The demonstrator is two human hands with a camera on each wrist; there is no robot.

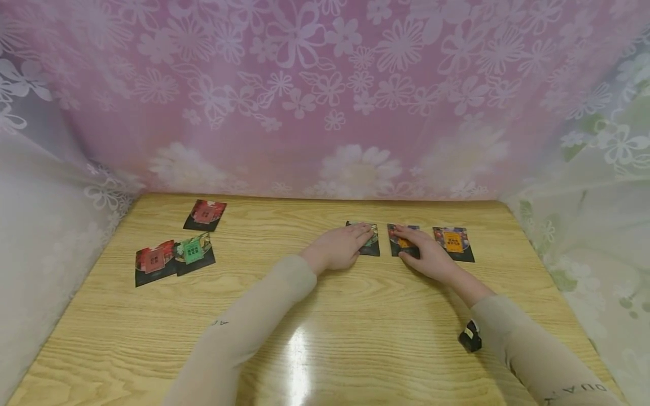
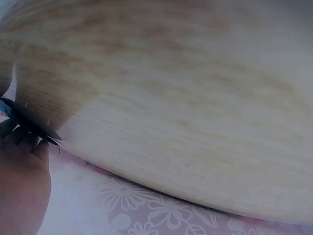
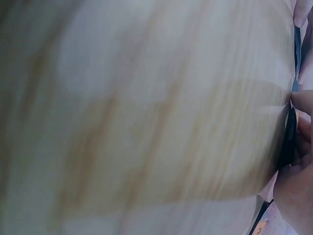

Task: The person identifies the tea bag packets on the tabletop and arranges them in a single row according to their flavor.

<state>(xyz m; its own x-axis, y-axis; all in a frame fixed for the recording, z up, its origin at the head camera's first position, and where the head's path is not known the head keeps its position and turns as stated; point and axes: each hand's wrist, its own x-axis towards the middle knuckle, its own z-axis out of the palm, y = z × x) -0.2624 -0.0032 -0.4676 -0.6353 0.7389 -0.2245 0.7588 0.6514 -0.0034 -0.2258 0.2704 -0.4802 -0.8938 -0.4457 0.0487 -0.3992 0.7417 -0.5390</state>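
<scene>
My left hand [image 1: 345, 248] lies over a flat black packet with a green label [image 1: 373, 246] near the table's far side, its fingers extended across it. Beside it, the right hand [image 1: 429, 258] rests on a black packet with an orange label [image 1: 394, 243]; the fingers cover its upper part and the thumb is at its near edge. Just right of that hand a similar orange-labelled packet [image 1: 453, 243] lies untouched. The left wrist view catches the green packet's dark edge [image 2: 32, 122] by the fingertips. In the right wrist view a dark packet edge [image 3: 288, 142] shows by the fingers.
On the left of the wooden table [image 1: 330, 349], a red packet [image 1: 205, 214] lies behind another red packet [image 1: 154, 262], which touches a green packet [image 1: 194, 251]. A small black object [image 1: 471, 337] sits by the right sleeve. Floral cloth [image 1: 304, 101] hangs behind and at both sides.
</scene>
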